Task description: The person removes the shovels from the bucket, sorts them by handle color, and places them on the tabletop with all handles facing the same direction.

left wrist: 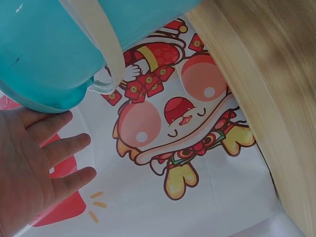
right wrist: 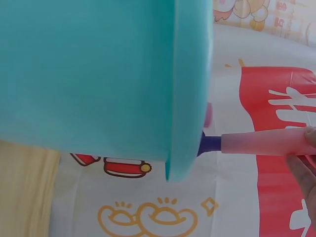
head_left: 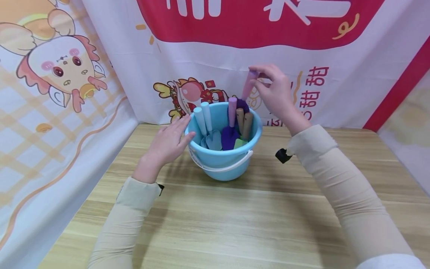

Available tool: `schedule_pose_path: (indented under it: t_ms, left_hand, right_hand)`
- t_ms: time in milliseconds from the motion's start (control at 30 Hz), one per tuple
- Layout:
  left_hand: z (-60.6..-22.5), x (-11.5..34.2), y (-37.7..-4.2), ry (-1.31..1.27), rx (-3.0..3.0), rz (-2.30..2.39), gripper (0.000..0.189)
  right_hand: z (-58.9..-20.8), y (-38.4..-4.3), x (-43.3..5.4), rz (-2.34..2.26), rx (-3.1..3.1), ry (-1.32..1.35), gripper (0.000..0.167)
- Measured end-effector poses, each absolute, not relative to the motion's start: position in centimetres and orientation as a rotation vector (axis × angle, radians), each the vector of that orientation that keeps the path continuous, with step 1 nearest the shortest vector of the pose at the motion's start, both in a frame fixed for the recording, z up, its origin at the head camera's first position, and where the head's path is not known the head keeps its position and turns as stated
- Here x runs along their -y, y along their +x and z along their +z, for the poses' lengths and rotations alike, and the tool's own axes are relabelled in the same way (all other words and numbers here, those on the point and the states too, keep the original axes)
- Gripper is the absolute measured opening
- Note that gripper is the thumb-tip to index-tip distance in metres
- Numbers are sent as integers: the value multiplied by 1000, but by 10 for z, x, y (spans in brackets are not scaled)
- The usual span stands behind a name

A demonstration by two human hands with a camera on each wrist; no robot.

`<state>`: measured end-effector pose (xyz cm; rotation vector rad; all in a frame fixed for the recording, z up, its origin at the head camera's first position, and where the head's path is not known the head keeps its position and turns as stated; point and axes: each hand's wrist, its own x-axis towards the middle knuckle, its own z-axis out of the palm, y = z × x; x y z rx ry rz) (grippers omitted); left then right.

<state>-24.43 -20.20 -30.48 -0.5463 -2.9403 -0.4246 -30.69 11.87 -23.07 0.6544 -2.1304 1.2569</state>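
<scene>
A light blue bucket (head_left: 221,170) stands on the table, holding several toy sand tools. My right hand (head_left: 273,87) pinches the end of the pink handle of a sand tool (head_left: 249,85), whose purple head dips behind the far right rim. In the right wrist view, that pink handle (right wrist: 266,141) sticks out past the rim, with fingertips at its end. My left hand (head_left: 171,140) rests at the bucket's left rim, fingers extended. The left wrist view shows this hand (left wrist: 29,168) with spread fingers, fingertips right at the bucket's edge.
Inside the bucket are two tools with light blue handles (head_left: 203,121), a purple shovel (head_left: 229,138) with a pink handle, two brown handles (head_left: 246,125) and a light green piece (head_left: 239,143). The white bail (head_left: 223,169) hangs in front. A printed cloth (head_left: 127,45) rises behind the wooden table (head_left: 215,224).
</scene>
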Motion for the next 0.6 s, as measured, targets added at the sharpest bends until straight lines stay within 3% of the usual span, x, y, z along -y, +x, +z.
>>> schedule_pose_path:
  t_ms: [600]
  left_hand:
    - [-307, 203, -245, -551, 2927, -424, 71]
  right_hand:
    - [-218, -304, -126, 1326, 1958, 632, 34]
